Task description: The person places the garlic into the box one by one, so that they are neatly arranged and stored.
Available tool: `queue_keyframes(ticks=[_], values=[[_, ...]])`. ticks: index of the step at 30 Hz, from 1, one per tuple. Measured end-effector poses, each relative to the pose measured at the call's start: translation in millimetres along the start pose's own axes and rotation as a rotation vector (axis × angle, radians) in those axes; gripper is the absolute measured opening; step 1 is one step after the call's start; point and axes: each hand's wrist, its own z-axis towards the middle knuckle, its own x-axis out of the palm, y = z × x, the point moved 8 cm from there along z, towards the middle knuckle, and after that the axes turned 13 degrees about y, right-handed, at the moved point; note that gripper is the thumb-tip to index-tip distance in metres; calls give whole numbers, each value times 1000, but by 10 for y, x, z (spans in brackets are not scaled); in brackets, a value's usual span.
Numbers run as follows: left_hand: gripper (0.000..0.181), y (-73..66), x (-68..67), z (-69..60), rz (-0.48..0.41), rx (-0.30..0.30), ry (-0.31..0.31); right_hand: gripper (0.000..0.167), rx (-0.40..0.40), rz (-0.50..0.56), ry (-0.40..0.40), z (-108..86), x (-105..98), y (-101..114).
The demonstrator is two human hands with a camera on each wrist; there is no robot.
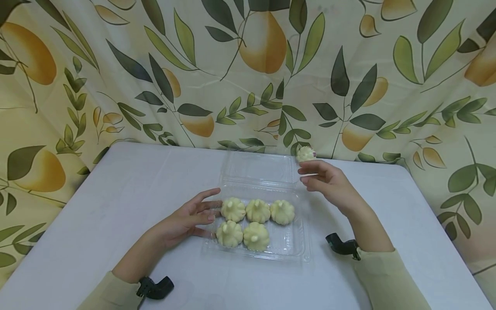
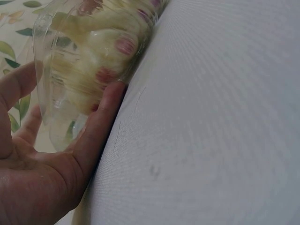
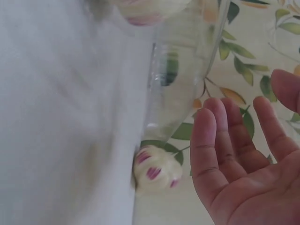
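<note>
Several pale yellow garlic bulbs (image 1: 257, 211) sit in two rows inside a clear plastic clamshell box (image 1: 286, 241), whose lid (image 1: 259, 168) lies folded back. My left hand (image 1: 193, 217) is spread along the box's left side; in the left wrist view its fingers (image 2: 104, 105) touch the clear wall, behind which bulbs with purple patches show. My right hand (image 1: 329, 183) hovers beyond the box's right side, fingers loosely bent and holding nothing. Just past its fingertips, another garlic bulb (image 1: 306, 153) rests near the table's back edge, also visible as a purple-marked bulb (image 3: 157, 171) in the right wrist view.
A white-covered table (image 1: 155, 172) carries everything. Behind it hangs a cloth (image 1: 248, 99) printed with leaves and yellow fruit. Black wrist devices (image 1: 155, 288) are strapped at both sleeves. The front row's right end in the box shows bare plastic.
</note>
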Motion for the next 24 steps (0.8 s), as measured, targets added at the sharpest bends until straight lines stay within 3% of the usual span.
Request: queue_keyframes(ticks=[14,24], values=[[75,-4,3,-2,1,6,1,48,67,85,-91,3,-174,-301],[76,4,-3,-2,-4,10,3,54,123,150,-92,6,-207,-417]])
